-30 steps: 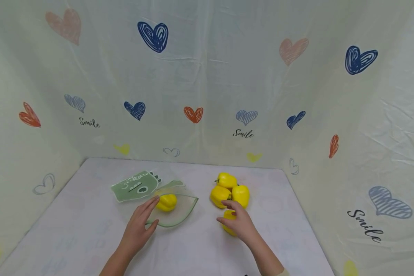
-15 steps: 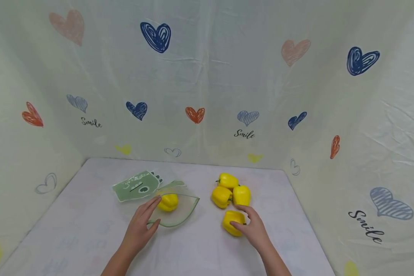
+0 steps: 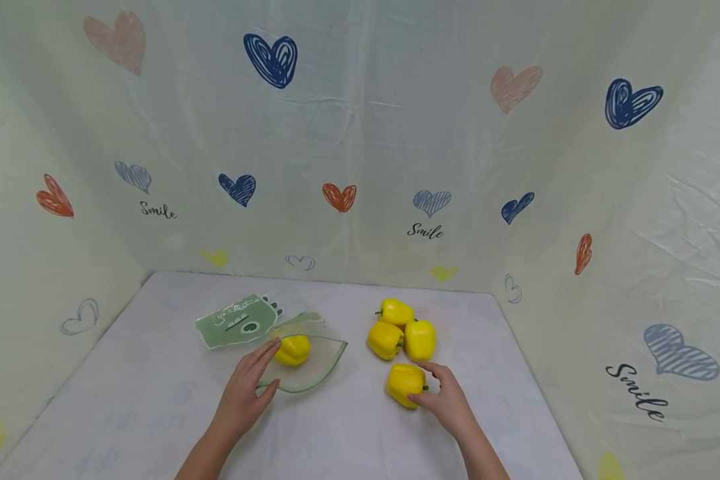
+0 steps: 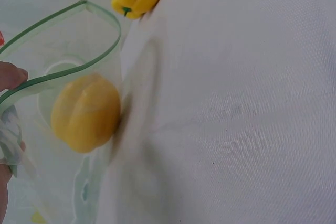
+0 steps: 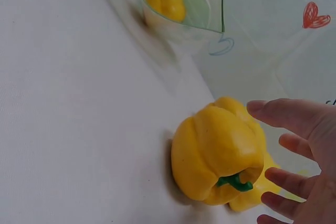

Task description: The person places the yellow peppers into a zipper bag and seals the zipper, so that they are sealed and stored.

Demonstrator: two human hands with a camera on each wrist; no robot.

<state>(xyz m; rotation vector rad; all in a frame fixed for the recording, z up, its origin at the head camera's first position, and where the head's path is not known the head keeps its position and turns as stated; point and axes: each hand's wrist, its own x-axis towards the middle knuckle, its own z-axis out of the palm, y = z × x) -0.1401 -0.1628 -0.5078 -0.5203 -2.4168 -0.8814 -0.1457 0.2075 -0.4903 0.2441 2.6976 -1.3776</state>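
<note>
My left hand (image 3: 246,390) holds a clear zip bag (image 4: 47,85) with green edging by its left side, thumb and fingertips at the rim of the gaping mouth. Inside the bag lies one yellow bell pepper (image 4: 86,114). On the right, my right hand (image 3: 450,400) is beside another yellow bell pepper (image 3: 405,385) lying on the table. Its fingers are spread apart in the right wrist view, and the thumb (image 5: 283,114) overlaps the pepper's edge. The green stem (image 5: 234,182) points toward the palm.
Behind the right hand, three more yellow bell peppers (image 3: 386,340) sit clustered on the white table (image 3: 336,440). A flat green bag (image 3: 237,323) with a cartoon eye lies at the back left. A heart-printed curtain (image 3: 360,133) hangs around the back and sides.
My right hand has moved right and slightly toward me, from over the near pepper to its right side, and more of that pepper shows. The left hand keeps its place on the bag.
</note>
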